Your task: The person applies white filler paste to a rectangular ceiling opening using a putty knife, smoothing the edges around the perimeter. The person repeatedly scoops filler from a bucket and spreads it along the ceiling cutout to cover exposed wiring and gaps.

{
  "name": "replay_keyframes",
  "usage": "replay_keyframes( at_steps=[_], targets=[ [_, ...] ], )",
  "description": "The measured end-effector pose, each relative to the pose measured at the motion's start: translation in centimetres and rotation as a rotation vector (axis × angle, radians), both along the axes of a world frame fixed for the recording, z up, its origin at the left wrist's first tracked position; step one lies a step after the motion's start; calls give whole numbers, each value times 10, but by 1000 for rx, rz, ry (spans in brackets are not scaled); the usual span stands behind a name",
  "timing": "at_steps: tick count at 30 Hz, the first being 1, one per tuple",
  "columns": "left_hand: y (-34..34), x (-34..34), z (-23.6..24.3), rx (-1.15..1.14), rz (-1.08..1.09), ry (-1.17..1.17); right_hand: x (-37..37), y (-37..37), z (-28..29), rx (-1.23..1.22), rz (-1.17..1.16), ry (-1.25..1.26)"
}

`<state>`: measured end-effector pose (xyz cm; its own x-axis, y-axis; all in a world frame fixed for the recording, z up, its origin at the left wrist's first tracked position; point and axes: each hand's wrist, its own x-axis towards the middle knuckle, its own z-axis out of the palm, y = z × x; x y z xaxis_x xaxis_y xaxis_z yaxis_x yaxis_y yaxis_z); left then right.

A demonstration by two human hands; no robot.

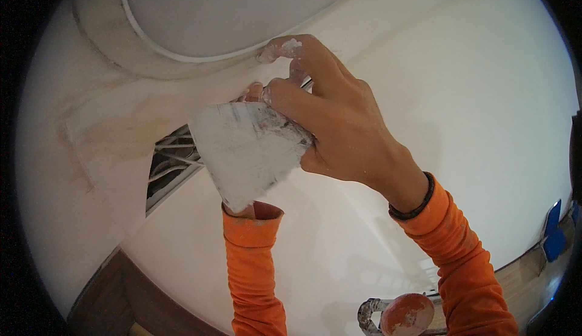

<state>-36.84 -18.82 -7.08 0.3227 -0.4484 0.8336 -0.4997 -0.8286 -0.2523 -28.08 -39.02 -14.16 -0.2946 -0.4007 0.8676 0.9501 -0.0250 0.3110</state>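
Observation:
A wide putty knife (pixel 245 151) with a flat blade is smeared with whitish filler. My right hand (pixel 342 117) is closed on it at the blade's right side, with the index finger bent up and filler stuck on the fingers. My left hand (pixel 245 212) is mostly behind the blade; its wrist shows below, coming out of an orange sleeve. Fingertips showing above the blade's upper edge may belong to it. Whether it holds anything is hidden. Left of the blade, a cut opening (pixel 173 160) in the white surface shows several pale cables inside.
Above the hands is a grey recessed panel (pixel 236 8) with a curved white rim. Smooth white wall (pixel 473 111) spreads to the right. A dark brown frame (pixel 109 293) stands at lower left. Low down lie a reddish round object (pixel 407 313) and, far right, blue objects (pixel 553 239).

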Motion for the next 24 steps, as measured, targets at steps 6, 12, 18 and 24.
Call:
replay_keyframes(
  at_steps=[6, 12, 18, 24],
  targets=[
    [-7, -2, 2, -33, -20, 0, -16, 5, -2, -60, 73, -113],
    [-39, 3, 4, -84, -27, -35, -8, 6, -20, -84, 248, -94],
    [-20, 27, 0, -548, -579, 84, -23, 15, -7, -174, 200, -1],
    [-24, 41, -6, -399, -136, -85, 21, 25, -28, -180, 462, -164]
  ],
)
